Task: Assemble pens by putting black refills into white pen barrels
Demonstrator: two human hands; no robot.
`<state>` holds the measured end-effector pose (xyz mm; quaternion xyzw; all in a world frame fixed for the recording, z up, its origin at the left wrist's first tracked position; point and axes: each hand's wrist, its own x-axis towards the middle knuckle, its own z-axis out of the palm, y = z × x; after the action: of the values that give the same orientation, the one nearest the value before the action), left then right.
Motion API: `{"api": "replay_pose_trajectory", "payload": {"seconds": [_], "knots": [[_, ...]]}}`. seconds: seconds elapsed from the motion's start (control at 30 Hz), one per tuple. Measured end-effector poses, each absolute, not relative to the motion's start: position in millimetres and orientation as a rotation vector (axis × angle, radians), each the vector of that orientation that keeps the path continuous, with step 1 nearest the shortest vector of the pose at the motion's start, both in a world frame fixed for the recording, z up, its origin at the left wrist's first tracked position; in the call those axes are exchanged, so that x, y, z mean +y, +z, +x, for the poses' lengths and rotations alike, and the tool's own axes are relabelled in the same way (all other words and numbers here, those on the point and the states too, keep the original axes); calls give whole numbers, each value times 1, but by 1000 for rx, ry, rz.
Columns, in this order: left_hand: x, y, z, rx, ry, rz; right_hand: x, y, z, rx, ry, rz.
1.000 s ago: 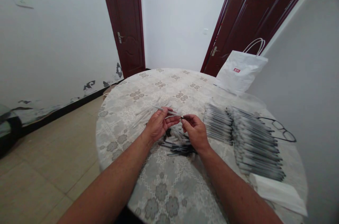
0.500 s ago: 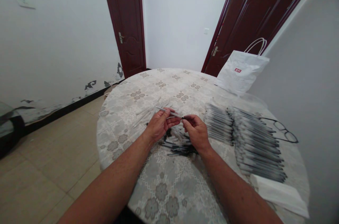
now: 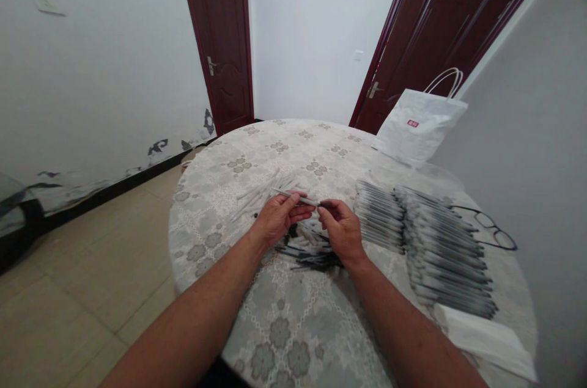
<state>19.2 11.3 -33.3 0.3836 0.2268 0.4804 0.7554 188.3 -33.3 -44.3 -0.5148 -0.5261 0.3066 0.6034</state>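
My left hand (image 3: 279, 218) is closed around the barrel of a slim pale grey pen (image 3: 281, 192), whose pointed end sticks out to the upper left. At the pen's other end, my right hand (image 3: 342, 228) pinches a dark part, mostly hidden by the fingertips. Under both hands lies a loose heap of dark and pale pen parts (image 3: 314, 258). Beyond my left hand, pale barrels (image 3: 257, 194) are scattered on the tablecloth. To the right of my right hand, grey pens with dark ends lie side by side in a smaller row (image 3: 380, 215) and a larger stack (image 3: 447, 247).
The round table has a flowered cloth (image 3: 279, 333). Eyeglasses (image 3: 494, 228) lie right of the pen stack, with a folded white packet (image 3: 488, 339) nearer me. A white paper bag (image 3: 419, 131) stands at the back right, by the wall.
My right fingertips now cover more of the dark part at the pen's end. The pen has shifted slightly to the right. The piles look the same.
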Motion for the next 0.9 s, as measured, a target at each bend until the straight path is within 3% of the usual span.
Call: {"api": "replay_pose_trajectory", "payload": {"seconds": [0.4, 0.57, 0.9], "knots": [[9, -28, 18, 543, 993, 858, -42, -41, 192, -1465, 497, -1323], [10, -31, 18, 542, 982, 861, -42, -45, 192, -1374, 627, -1289], [11, -34, 18, 532, 971, 885, -44, -43, 191, -1499, 552, -1287]]}}
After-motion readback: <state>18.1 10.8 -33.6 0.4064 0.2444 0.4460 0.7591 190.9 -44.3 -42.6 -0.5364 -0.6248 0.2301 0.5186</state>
